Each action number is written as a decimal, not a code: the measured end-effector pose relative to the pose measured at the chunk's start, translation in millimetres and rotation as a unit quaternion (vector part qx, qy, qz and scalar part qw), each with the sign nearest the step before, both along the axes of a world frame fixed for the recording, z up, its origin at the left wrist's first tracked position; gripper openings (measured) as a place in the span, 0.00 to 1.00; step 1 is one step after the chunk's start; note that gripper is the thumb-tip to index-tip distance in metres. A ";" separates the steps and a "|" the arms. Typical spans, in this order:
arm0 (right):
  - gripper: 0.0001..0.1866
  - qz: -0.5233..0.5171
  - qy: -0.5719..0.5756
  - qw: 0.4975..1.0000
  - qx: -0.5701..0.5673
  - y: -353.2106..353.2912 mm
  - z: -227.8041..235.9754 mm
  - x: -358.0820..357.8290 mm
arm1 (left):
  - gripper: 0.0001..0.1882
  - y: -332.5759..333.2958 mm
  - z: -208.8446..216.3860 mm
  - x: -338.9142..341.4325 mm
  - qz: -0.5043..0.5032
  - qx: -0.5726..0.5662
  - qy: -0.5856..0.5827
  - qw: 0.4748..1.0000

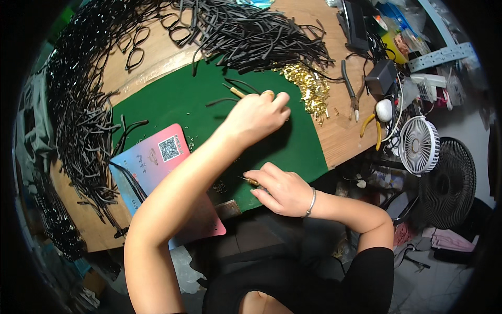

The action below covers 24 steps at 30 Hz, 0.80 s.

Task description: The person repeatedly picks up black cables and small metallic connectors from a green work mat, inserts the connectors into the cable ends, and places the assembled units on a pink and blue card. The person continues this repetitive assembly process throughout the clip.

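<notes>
My left hand (256,116) reaches across the green mat (178,102) toward a heap of small gold metal pieces (309,86). Its fingers are curled shut around a thin stick with a tan tip (237,92) that pokes out on the far-left side of the hand. My right hand (282,191), with a silver bracelet on its wrist, rests at the mat's near edge. It pinches a small brass-coloured piece (250,181) between thumb and fingers. A few loose black strips (222,100) lie on the mat beside my left hand.
Piles of black plastic strips (78,120) ring the wooden table's left and far sides, with black spectacle frames (134,55) among them. A pink-and-blue card (157,162) lies under my left forearm. Pliers (350,89), yellow-handled cutters (372,128), a black adapter (380,77) and a small white fan (418,145) stand right.
</notes>
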State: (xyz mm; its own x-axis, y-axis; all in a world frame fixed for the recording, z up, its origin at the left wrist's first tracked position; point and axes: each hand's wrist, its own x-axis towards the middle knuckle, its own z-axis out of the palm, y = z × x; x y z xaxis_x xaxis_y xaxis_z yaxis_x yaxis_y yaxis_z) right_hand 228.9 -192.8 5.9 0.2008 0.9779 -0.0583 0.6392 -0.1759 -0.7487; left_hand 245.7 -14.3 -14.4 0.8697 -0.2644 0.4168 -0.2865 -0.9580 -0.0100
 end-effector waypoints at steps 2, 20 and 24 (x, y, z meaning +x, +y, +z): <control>0.14 0.012 0.043 0.999 -0.004 5.0 -0.6 5.5 | 0.06 14.3 14.4 -8.1 -0.001 -0.004 -0.031 1.000; 0.11 -0.259 -0.197 0.945 -0.043 29.2 -1.4 123.7 | 0.05 -36.9 53.7 -203.8 0.218 -0.707 0.011 0.673; 0.08 -0.231 -0.003 0.968 -0.101 34.8 68.0 75.6 | 0.09 -35.5 45.5 -208.0 0.203 -0.794 0.091 0.566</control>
